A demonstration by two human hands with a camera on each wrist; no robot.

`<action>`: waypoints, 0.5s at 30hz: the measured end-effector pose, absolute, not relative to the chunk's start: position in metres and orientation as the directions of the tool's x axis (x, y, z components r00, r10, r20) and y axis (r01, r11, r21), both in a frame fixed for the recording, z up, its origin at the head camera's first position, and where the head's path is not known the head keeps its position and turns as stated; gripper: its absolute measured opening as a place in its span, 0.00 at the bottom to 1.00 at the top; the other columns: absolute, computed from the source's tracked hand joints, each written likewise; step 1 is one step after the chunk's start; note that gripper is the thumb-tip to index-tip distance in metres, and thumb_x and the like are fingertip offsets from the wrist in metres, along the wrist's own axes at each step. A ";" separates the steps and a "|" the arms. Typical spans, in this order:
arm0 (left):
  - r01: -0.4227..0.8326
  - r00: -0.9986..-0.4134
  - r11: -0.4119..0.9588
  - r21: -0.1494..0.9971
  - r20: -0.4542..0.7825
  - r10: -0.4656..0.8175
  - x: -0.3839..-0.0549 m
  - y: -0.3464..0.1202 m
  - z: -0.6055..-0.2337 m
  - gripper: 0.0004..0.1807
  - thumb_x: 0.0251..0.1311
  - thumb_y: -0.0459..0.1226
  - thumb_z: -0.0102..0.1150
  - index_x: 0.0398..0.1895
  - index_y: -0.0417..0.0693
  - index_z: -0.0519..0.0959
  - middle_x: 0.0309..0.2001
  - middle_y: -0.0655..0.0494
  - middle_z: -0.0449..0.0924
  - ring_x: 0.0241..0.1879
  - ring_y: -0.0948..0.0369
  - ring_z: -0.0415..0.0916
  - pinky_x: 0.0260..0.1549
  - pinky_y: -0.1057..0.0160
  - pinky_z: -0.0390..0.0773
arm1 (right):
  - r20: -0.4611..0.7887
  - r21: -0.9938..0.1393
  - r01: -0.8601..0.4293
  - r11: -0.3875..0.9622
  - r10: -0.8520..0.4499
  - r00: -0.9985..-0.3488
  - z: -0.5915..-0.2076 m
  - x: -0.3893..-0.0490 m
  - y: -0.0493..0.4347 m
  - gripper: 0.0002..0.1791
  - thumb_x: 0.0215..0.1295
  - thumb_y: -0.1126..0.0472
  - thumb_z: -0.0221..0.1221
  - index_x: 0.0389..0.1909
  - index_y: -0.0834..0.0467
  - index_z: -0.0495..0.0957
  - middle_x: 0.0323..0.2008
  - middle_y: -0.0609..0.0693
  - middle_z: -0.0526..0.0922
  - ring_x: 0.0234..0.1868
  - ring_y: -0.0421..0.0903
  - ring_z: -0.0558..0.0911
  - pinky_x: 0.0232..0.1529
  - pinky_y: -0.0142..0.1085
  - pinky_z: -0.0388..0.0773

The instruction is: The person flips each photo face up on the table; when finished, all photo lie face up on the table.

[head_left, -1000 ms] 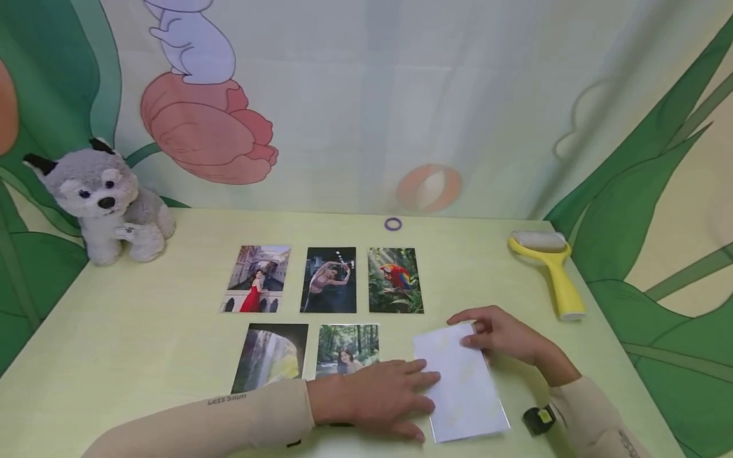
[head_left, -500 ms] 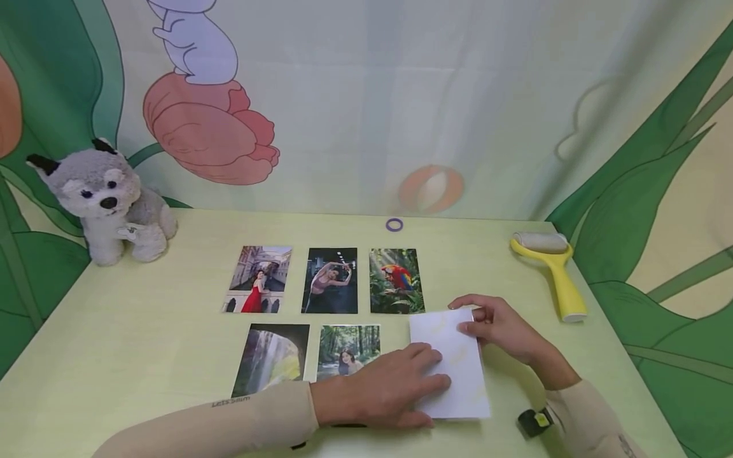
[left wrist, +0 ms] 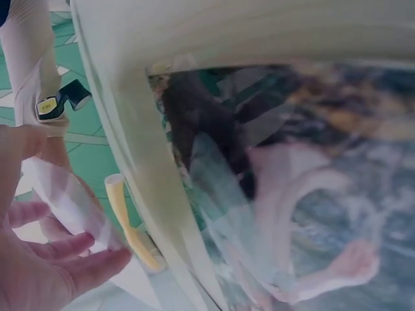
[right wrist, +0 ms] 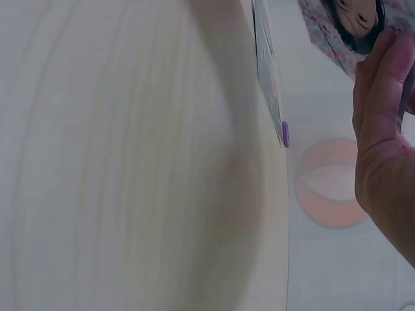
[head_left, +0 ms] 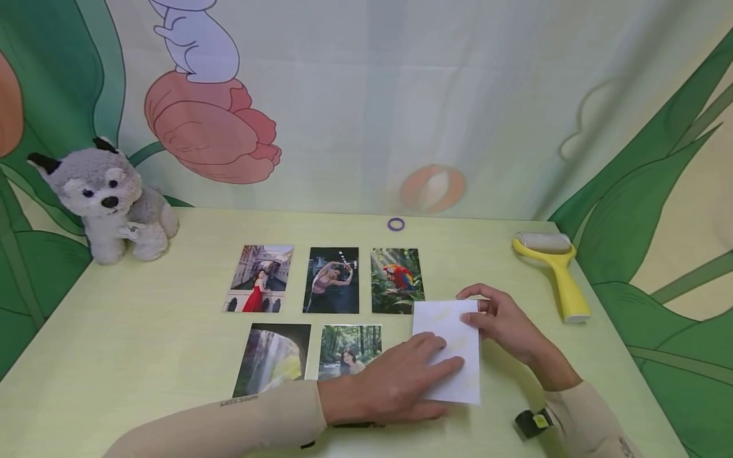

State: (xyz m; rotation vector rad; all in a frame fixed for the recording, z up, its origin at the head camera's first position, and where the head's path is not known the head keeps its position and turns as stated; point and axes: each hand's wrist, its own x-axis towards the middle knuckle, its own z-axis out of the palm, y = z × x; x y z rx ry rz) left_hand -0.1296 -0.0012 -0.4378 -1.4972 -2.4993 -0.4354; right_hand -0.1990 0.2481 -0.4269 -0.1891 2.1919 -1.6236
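A photo print (head_left: 466, 378) is held white back up over the right of the table. My right hand (head_left: 509, 324) pinches its upper right edge, thumb on the back and fingers behind. My left hand (head_left: 395, 381) lies across it from the left, fingers spread on the white back. In the right wrist view, the printed side of the photo print (right wrist: 353, 23) shows part of a portrait beside my right hand (right wrist: 389, 123). Under my left forearm and hand, the forest photo (head_left: 349, 346) is partly covered; this forest photo (left wrist: 292, 194) fills much of the left wrist view.
A waterfall photo (head_left: 272, 356) lies left of the forest one. Behind are a red-dress photo (head_left: 259, 280), a stretching-pose photo (head_left: 331, 280) and a parrot photo (head_left: 395, 277). A purple ring (head_left: 396, 218), yellow-handled roller (head_left: 564, 286) and plush dog (head_left: 114, 197) stand farther out.
The white-backed photo print has moved away from the body and turned straighter, now overlapping the parrot photo's lower corner. My left hand has slid right and farther onto it; my right hand moved up slightly.
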 end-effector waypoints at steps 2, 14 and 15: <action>0.868 -0.497 0.463 0.180 0.288 0.819 -0.128 0.001 -0.434 0.35 0.62 0.52 0.62 0.71 0.55 0.65 0.59 0.50 0.73 0.57 0.57 0.74 0.47 0.64 0.81 | -0.228 -0.951 0.138 0.277 -0.325 -0.918 -0.425 -0.198 0.247 0.19 0.68 0.67 0.57 0.57 0.66 0.67 0.39 0.51 0.82 0.37 0.43 0.84 0.37 0.37 0.84; 0.834 -0.535 0.408 0.371 0.368 0.760 -0.139 0.003 -0.419 0.41 0.60 0.28 0.57 0.77 0.53 0.57 0.39 0.55 0.84 0.24 0.67 0.72 0.22 0.75 0.69 | -0.162 -0.986 0.142 0.088 -0.296 -0.941 -0.418 -0.194 0.242 0.08 0.71 0.68 0.52 0.46 0.57 0.74 0.29 0.44 0.85 0.32 0.40 0.84 0.36 0.32 0.84; 0.817 -0.548 0.390 0.424 0.364 0.753 -0.141 0.002 -0.418 0.40 0.61 0.26 0.55 0.77 0.54 0.58 0.36 0.54 0.84 0.23 0.67 0.70 0.22 0.75 0.67 | -0.157 -0.987 0.139 0.080 -0.296 -0.942 -0.417 -0.194 0.241 0.07 0.71 0.67 0.51 0.46 0.57 0.75 0.28 0.44 0.84 0.32 0.40 0.84 0.35 0.33 0.84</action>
